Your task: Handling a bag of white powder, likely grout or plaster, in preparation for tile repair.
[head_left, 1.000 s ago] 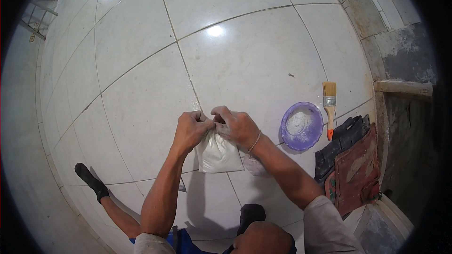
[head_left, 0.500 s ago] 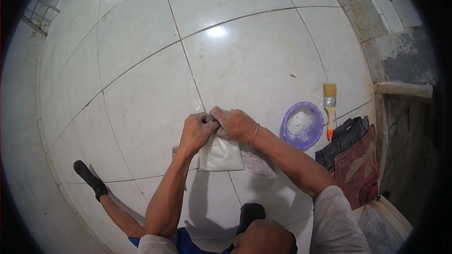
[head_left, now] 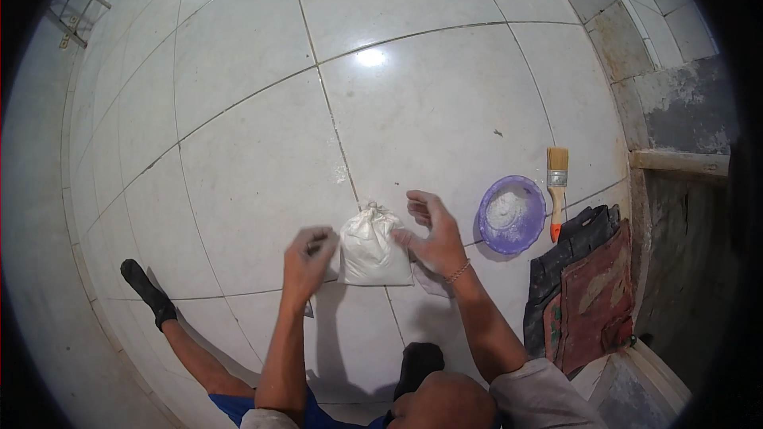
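Observation:
A clear plastic bag of white powder [head_left: 368, 250] stands on the tiled floor in front of me, its neck gathered and knotted at the top. To its left, my left hand [head_left: 310, 253] is off the bag, empty, with loosely bent fingers a little apart. My right hand [head_left: 433, 238] is at the bag's right side, fingers spread, holding nothing. Its thumb reaches to the bag's edge; I cannot tell whether it touches. Partly hidden behind my right wrist and the bag lies a pale, dusty item [head_left: 430, 280], perhaps cloth.
A purple bowl [head_left: 485, 218] with white powder stands to the right, beside a paintbrush [head_left: 558, 191] with a wooden, orange-tipped handle. Nearer me lie dark and reddish worn sheets or bags [head_left: 592, 294] by the wall opening. A metal rack [head_left: 79, 4] is at the far left.
Both hands have let go of the bag's neck and moved apart, left hand to the left, right hand to the right. The bag's knotted top now shows.

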### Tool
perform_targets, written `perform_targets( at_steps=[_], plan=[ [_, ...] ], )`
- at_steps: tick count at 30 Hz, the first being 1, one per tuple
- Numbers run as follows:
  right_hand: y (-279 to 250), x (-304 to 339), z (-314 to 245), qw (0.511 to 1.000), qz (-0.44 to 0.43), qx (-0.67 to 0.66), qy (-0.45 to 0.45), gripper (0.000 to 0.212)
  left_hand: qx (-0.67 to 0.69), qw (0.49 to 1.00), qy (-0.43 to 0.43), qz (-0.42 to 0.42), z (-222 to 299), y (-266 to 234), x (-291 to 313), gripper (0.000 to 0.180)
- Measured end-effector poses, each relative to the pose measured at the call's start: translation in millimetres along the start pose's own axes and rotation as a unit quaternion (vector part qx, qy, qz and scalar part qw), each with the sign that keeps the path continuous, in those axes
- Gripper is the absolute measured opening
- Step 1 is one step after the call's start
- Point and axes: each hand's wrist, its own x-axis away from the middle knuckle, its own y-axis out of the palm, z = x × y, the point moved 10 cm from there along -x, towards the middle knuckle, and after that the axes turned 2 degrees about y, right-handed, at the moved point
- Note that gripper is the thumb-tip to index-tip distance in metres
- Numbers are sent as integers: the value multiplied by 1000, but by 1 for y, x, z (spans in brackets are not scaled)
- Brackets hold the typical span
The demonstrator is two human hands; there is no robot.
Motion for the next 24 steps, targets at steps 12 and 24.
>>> perform_targets(
  at_steps=[12,24],
  plan=[
    [52,-6,7,982,-83,170,-9,63,-24,998,62,15,-31,27,52,43],
    [-55,101,45,888,160,-430,-25,46,391,908,36,-145,29,75,64,64]
  ],
)
